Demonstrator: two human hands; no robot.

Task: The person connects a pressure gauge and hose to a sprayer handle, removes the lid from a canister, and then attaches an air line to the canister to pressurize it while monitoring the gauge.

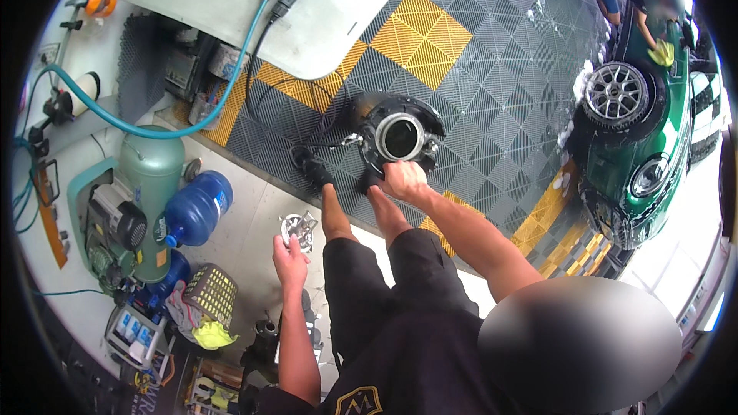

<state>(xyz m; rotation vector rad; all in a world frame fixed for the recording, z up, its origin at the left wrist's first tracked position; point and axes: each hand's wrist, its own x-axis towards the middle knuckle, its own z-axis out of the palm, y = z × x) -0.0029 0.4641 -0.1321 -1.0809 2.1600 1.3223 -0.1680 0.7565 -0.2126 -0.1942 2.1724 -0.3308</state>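
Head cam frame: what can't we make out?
All in the head view:
Inside of the metal-rimmed black vessel: too dark to show any contents.
Right hand: fingertips hidden by the hand itself.
Silver metal part at the left hand: too small to tell how it is gripped.
Teal hose: upper end cut off by the top edge.
Green car: far end cut off by the fisheye rim.
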